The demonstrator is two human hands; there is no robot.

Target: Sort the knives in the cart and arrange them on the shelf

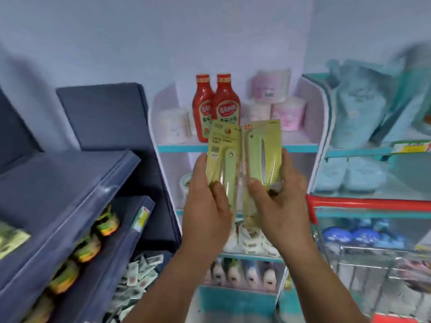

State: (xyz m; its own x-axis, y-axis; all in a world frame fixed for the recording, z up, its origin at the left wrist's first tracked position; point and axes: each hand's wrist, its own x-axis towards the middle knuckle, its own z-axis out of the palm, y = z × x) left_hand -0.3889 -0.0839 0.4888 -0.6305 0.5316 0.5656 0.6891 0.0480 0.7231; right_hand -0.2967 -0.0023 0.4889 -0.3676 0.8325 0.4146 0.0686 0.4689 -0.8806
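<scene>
Ketchup bottles (215, 108) crowding top shelf (300, 148)

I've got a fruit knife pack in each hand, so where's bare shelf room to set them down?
Likeliest spot: the dark blue shelf top at left, bare apart from a green pack at its left edge. The white shelf behind the ketchup bottles is crowded with pink rolls; only a thin front strip shows.
</scene>
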